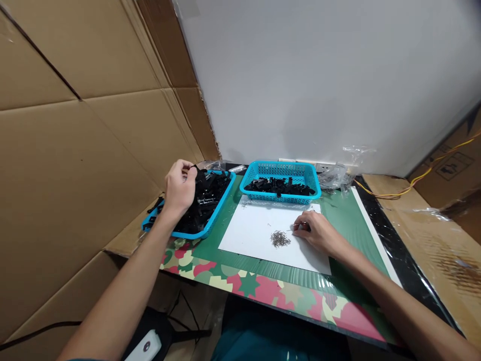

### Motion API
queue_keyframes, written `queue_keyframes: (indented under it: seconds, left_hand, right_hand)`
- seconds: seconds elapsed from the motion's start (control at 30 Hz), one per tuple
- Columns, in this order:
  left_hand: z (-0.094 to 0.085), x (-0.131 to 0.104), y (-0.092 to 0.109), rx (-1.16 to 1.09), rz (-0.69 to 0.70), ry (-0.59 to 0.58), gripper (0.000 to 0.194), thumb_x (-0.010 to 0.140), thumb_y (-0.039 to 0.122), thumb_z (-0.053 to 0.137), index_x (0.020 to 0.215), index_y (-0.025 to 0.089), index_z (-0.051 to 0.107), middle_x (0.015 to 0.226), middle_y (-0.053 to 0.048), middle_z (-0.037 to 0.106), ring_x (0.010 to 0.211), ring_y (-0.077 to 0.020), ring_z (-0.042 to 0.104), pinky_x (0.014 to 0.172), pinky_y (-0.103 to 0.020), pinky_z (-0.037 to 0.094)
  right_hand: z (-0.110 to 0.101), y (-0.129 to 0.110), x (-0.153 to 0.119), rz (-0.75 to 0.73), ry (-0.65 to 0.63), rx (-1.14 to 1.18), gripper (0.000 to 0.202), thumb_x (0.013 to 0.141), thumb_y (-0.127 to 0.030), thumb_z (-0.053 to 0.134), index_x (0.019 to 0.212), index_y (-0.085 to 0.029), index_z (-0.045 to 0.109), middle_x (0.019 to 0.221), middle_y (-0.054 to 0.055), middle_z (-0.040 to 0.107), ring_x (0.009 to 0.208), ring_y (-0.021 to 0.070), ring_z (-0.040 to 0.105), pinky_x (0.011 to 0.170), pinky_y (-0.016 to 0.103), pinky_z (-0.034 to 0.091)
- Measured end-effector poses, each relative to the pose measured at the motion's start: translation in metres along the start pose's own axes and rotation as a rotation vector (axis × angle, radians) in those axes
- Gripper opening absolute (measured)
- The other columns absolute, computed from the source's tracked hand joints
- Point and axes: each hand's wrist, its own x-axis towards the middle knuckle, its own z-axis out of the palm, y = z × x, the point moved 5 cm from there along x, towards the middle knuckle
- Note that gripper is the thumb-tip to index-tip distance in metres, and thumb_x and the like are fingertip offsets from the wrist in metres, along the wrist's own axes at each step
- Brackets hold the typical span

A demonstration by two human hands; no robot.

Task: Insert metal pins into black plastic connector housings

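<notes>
Metal bits (280,239) lie heaped on white paper (246,230) just beside my right hand (317,231), its nearly closed fingers pinching something thin, and could scatter if it brushes them, while my left hand (179,189) pinches a black piece (194,167) over the left basket (221,206).

Glossy blue plastic baskets (212,219), matt white paper (248,225), rough brown cardboard (93,140)
</notes>
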Motion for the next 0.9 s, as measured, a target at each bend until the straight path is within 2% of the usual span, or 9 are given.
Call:
queue_keyframes:
  seconds: [0.17, 0.23, 0.33, 0.4, 0.47, 0.53, 0.67, 0.8, 0.9]
  left_hand:
    - [0.028, -0.040, 0.036, -0.642, -0.124, -0.349, 0.023, 0.098, 0.043, 0.057, 0.104, 0.021, 0.051, 0.080, 0.000, 0.068, 0.058, -0.0140, 0.062, 0.061, -0.026, 0.049]
    - [0.041, -0.068, 0.054, -0.718, -0.185, -0.488, 0.032, 0.099, 0.050, 0.059, 0.113, 0.021, 0.056, 0.072, 0.002, 0.065, 0.051, -0.0132, 0.057, 0.048, -0.023, 0.037]
    - [0.057, -0.114, 0.079, -0.727, -0.217, -0.638, 0.040, 0.101, 0.051, 0.059, 0.115, 0.015, 0.068, 0.066, 0.002, 0.058, 0.052, -0.0099, 0.046, 0.048, -0.022, 0.032]
    - [0.065, -0.142, 0.094, -0.726, -0.238, -0.721, 0.044, 0.103, 0.050, 0.057, 0.127, 0.015, 0.070, 0.075, -0.001, 0.063, 0.064, -0.0128, 0.055, 0.057, -0.023, 0.042]
    - [0.071, -0.166, 0.107, -0.751, -0.249, -0.806, 0.050, 0.103, 0.046, 0.060, 0.142, 0.017, 0.063, 0.097, -0.007, 0.071, 0.094, -0.0200, 0.067, 0.082, -0.030, 0.054]
    - [0.075, -0.186, 0.121, -0.784, -0.207, -0.890, 0.055, 0.104, 0.042, 0.060, 0.153, 0.019, 0.054, 0.121, -0.011, 0.071, 0.121, -0.0243, 0.064, 0.106, -0.037, 0.050]
    - [0.082, -0.209, 0.136, -0.696, -0.067, -0.928, 0.050, 0.108, 0.039, 0.052, 0.155, 0.023, 0.054, 0.146, -0.011, 0.062, 0.136, -0.0258, 0.058, 0.119, -0.042, 0.044]
    - [0.088, -0.220, 0.134, -0.581, -0.063, -0.861, 0.048, 0.107, 0.042, 0.055, 0.150, 0.023, 0.060, 0.141, -0.011, 0.068, 0.138, -0.0301, 0.059, 0.115, -0.047, 0.049]
    - [0.088, -0.225, 0.134, -0.543, -0.035, -0.852, 0.045, 0.104, 0.043, 0.062, 0.145, 0.025, 0.064, 0.131, -0.009, 0.074, 0.122, -0.0278, 0.068, 0.101, -0.040, 0.057]
  right_hand:
    - [-0.007, -0.003, -0.004, -0.042, 0.038, 0.120, 0.009, 0.089, -0.022, 0.070, 0.085, -0.018, 0.077, 0.090, 0.008, 0.076, 0.086, 0.0240, 0.067, 0.076, 0.033, 0.045]
    - [-0.015, -0.005, -0.008, -0.046, 0.068, 0.234, 0.014, 0.091, -0.028, 0.068, 0.084, -0.019, 0.076, 0.087, 0.007, 0.075, 0.080, 0.0215, 0.064, 0.072, 0.032, 0.043]
    - [-0.022, -0.005, -0.016, 0.004, 0.088, 0.469, 0.022, 0.089, -0.039, 0.072, 0.083, -0.018, 0.076, 0.079, 0.005, 0.071, 0.071, 0.0179, 0.057, 0.065, 0.030, 0.039]
    - [-0.024, -0.003, -0.023, 0.061, 0.090, 0.624, 0.027, 0.085, -0.044, 0.078, 0.084, -0.017, 0.076, 0.073, 0.003, 0.065, 0.066, 0.0156, 0.052, 0.061, 0.029, 0.035]
    - [-0.023, -0.003, -0.030, 0.105, 0.094, 0.726, 0.031, 0.082, -0.046, 0.081, 0.083, -0.016, 0.077, 0.066, -0.001, 0.055, 0.061, 0.0129, 0.044, 0.058, 0.029, 0.030]
    - [-0.021, -0.002, -0.038, 0.141, 0.109, 0.776, 0.032, 0.082, -0.047, 0.082, 0.082, -0.015, 0.077, 0.061, -0.004, 0.043, 0.058, 0.0110, 0.035, 0.056, 0.029, 0.025]
    - [-0.019, 0.002, -0.053, 0.200, 0.156, 0.824, 0.033, 0.082, -0.048, 0.083, 0.082, -0.015, 0.077, 0.057, -0.007, 0.030, 0.057, 0.0099, 0.025, 0.055, 0.029, 0.020]
    - [-0.018, 0.004, -0.059, 0.240, 0.165, 0.776, 0.035, 0.081, -0.049, 0.083, 0.080, -0.015, 0.076, 0.057, -0.008, 0.029, 0.056, 0.0095, 0.023, 0.054, 0.028, 0.020]
    - [-0.017, 0.004, -0.061, 0.261, 0.159, 0.736, 0.034, 0.078, -0.047, 0.085, 0.080, -0.014, 0.077, 0.055, -0.008, 0.030, 0.054, 0.0091, 0.024, 0.052, 0.027, 0.021]
